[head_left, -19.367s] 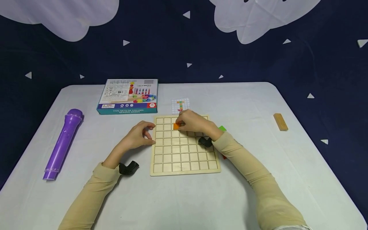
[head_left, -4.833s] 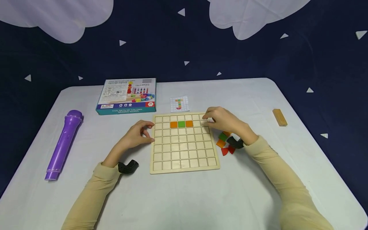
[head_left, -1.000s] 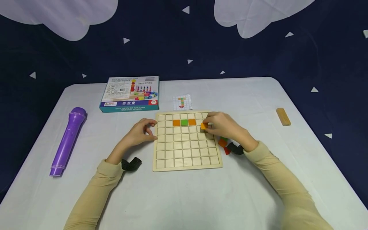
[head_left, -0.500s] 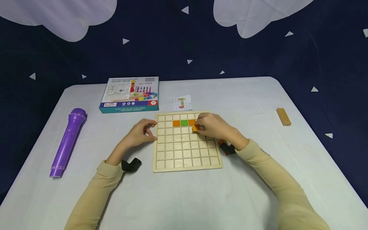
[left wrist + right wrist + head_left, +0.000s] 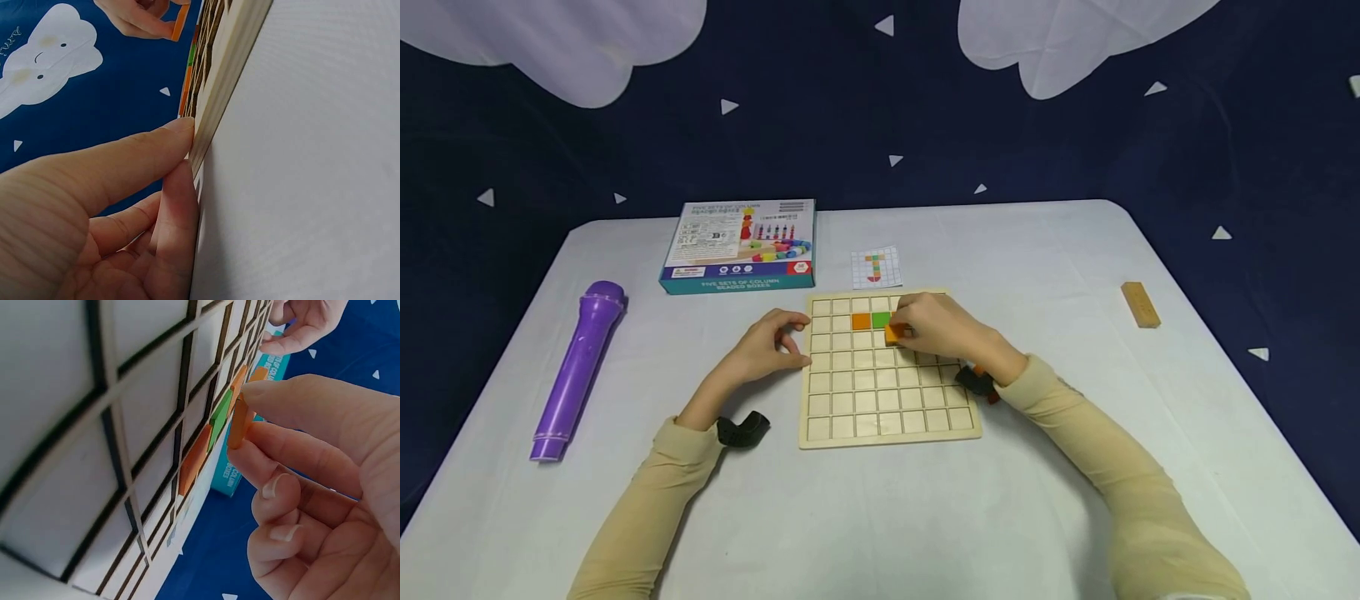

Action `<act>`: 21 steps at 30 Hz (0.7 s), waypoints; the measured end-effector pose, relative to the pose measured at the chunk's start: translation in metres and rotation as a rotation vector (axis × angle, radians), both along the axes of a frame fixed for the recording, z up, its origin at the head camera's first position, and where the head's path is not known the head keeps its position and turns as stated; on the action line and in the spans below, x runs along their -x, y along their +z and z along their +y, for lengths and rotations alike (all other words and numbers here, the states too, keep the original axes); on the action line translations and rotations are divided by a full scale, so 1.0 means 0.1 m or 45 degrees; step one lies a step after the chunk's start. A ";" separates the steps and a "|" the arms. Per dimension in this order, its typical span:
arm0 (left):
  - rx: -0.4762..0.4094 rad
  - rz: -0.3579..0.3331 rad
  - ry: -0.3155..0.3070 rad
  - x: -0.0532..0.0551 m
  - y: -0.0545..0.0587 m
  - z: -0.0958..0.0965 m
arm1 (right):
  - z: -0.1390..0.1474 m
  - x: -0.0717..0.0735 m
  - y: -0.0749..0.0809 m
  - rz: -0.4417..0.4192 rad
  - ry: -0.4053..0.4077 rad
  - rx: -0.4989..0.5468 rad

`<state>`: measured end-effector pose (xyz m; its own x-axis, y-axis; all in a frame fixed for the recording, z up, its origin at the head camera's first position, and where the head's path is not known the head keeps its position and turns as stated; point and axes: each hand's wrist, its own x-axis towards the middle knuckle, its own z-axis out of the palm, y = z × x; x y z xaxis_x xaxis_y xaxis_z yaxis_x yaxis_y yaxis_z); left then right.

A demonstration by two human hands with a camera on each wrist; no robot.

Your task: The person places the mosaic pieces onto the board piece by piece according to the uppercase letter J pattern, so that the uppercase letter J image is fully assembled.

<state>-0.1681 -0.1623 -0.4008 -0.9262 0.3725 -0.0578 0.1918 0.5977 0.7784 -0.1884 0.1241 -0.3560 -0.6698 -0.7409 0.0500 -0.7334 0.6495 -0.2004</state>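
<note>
My right hand pinches an orange square tile between thumb and fingers, just over the wooden grid board. In the head view the held tile overlaps the third row, under a row of tiles in the board: an orange tile, a green tile and one more orange tile, which the hand largely covers in the head view. My left hand touches the board's left edge with thumb and index fingertips spread apart; the thumb lies right at the rim in the left wrist view.
Behind the board lies a pattern card, with a colourful box to its left. A purple microphone-shaped toy lies at far left, a wooden block at far right. Loose tiles show partly beneath the right wrist.
Over the last second my right hand has carried the orange tile left across the board, from its right side to below the tile row. My left hand stays at the edge.
</note>
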 end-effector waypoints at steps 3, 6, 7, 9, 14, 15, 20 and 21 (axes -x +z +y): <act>-0.003 0.003 -0.002 0.00 0.01 0.00 | -0.02 0.01 -0.01 -0.015 -0.007 -0.008; 0.000 0.004 -0.004 0.01 0.00 0.00 | -0.04 0.02 -0.02 -0.027 -0.008 -0.015; 0.003 0.005 -0.005 0.01 0.01 0.00 | -0.05 0.02 -0.02 -0.034 -0.007 -0.018; 0.007 -0.001 0.001 0.01 0.01 0.00 | -0.06 0.03 -0.03 -0.041 -0.001 -0.027; 0.000 -0.015 0.003 0.00 0.01 0.01 | -0.08 0.04 -0.07 -0.048 0.008 -0.056; -0.002 -0.018 0.004 0.00 0.01 0.01 | -0.09 0.04 -0.07 -0.047 0.010 -0.059; 0.001 -0.008 0.002 -0.01 0.00 0.01 | -0.10 0.05 -0.09 -0.049 0.014 -0.048; 0.000 -0.007 0.004 -0.01 0.01 0.01 | -0.11 0.05 -0.10 -0.046 0.016 -0.046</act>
<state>-0.1674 -0.1616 -0.4001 -0.9270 0.3699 -0.0627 0.1860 0.5983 0.7794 -0.1933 0.1135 -0.3656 -0.6611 -0.7503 -0.0008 -0.7344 0.6474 -0.2039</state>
